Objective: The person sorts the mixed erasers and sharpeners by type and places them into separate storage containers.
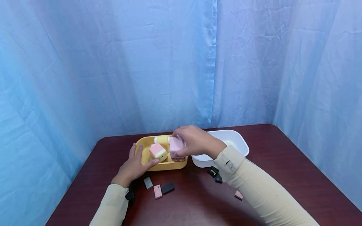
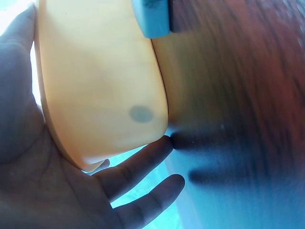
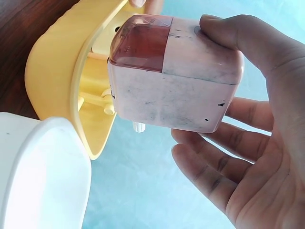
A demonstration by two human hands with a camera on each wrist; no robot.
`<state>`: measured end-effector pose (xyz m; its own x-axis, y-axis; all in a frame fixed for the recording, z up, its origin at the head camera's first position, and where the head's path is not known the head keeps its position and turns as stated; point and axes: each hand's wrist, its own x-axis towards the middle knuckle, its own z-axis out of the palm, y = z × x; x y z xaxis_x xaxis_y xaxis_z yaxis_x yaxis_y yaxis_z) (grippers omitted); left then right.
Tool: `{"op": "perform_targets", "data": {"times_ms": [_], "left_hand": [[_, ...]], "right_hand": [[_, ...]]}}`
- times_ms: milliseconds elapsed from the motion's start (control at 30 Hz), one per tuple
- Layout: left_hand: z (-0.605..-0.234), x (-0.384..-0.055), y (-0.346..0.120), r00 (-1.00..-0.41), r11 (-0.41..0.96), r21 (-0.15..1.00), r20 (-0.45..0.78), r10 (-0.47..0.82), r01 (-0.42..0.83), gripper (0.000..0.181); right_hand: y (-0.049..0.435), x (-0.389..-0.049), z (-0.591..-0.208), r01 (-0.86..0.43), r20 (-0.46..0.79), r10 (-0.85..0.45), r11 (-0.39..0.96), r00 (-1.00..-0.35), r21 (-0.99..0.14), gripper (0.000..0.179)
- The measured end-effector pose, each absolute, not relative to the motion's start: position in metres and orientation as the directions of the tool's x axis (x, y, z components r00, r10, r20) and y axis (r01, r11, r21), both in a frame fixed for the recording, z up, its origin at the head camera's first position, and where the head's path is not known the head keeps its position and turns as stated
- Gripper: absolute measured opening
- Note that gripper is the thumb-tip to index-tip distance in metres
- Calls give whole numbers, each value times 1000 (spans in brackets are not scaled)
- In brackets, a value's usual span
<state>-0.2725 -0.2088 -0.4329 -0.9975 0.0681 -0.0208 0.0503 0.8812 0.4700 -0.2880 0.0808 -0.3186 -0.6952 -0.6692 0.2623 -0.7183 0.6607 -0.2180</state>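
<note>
My right hand (image 1: 198,139) holds a pink pencil sharpener (image 3: 176,95) with a see-through reddish window, thumb on one side and fingers on the other. It hangs over the right end of a yellow tray (image 1: 167,167). Against the tray's left end rests my left hand (image 1: 135,166), fingers spread fairly straight along the rim and thumb reaching over the front edge. Inside the tray lie a pink-and-cream sharpener (image 1: 159,152) with a small dark hole and a yellow piece with white ends (image 1: 161,139). The left wrist view shows the tray's outer wall (image 2: 100,86) close up.
A white tray (image 1: 199,161) stands right of the yellow one. Small grey (image 1: 148,183), pink (image 1: 157,191) and black (image 1: 168,188) blocks lie in front. Small dark pieces (image 1: 214,172) and another pink block (image 1: 238,195) lie near my right sleeve. Blue curtains surround the table.
</note>
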Motion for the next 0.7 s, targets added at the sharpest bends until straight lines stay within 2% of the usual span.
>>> {"op": "perform_targets", "data": {"times_ms": [700], "left_hand": [[-435, -274, -209, -998, 882, 469, -31, 61, 39, 128]], "right_hand": [[76, -305, -334, -675, 238, -633, 707, -737, -211, 52]]}}
